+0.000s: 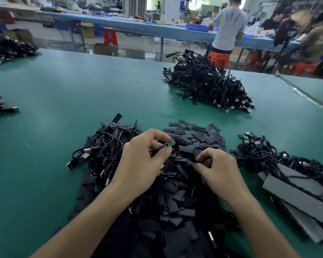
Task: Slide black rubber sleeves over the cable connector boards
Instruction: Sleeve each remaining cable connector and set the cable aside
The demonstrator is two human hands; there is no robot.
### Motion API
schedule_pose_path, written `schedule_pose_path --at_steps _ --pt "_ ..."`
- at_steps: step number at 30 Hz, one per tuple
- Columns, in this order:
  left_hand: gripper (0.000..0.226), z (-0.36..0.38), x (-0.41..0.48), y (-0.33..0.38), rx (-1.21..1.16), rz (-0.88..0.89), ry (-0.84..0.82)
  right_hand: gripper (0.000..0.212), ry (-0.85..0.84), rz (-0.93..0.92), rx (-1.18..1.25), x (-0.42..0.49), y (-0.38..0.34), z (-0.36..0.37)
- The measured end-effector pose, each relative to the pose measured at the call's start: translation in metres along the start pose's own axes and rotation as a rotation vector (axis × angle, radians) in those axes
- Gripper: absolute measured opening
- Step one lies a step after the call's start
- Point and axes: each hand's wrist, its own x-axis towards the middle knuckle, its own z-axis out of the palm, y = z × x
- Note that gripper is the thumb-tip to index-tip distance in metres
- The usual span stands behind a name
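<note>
My left hand (144,161) pinches a small green connector board (168,144) between thumb and fingers, its bare end pointing right. A thin black cable runs from it toward my palm. My right hand (217,170) is closed on a flat black rubber sleeve (194,162), held low over the heap, a short gap right of the board. Under both hands lies a large pile of loose black sleeves (175,202). Tangled black cables (104,148) with USB plugs sit left of the pile.
The green table (73,94) holds a big heap of cables (209,86) at the back right, another cable bundle (280,159) at right with grey strips (296,194), and dark piles at the left edge (0,105). People work at a blue bench behind.
</note>
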Motion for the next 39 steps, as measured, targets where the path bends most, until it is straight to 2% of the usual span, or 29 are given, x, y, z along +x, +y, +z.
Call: schedule_pose_path --at_steps 3,5,8,14,18,23,26,33,39 --pt "0.024 -0.001 0.0 0.002 -0.063 -0.029 0.0 0.017 0.022 -0.029 0.215 0.0 -0.007 -0.009" --pt "0.023 0.0 0.001 0.002 -0.102 -0.039 -0.011 0.011 -0.073 -0.066 0.403 -0.001 -0.013 -0.014" --pt "0.021 0.001 0.001 0.004 -0.194 -0.051 -0.064 0.02 -0.157 -0.152 0.552 -0.004 -0.022 -0.017" --pt "0.019 0.0 0.003 0.002 -0.227 -0.063 -0.075 0.021 -0.12 -0.252 0.593 -0.008 -0.031 -0.017" --pt "0.018 0.0 0.002 0.004 -0.242 -0.069 -0.085 0.021 -0.074 -0.286 0.537 -0.011 -0.037 -0.015" --pt "0.015 0.001 0.002 0.003 -0.313 -0.137 -0.048 0.027 0.087 -0.419 0.228 -0.015 -0.042 -0.015" --pt "0.016 0.0 0.002 0.002 -0.341 -0.137 -0.045 0.029 0.114 -0.404 0.252 -0.014 -0.04 -0.014" --pt "0.019 -0.003 0.003 -0.001 -0.185 -0.048 -0.049 0.029 0.103 -0.337 0.319 -0.009 -0.032 -0.021" --pt "0.02 -0.005 0.005 -0.002 -0.192 -0.028 -0.055 0.026 0.078 -0.302 0.412 -0.007 -0.029 -0.022"
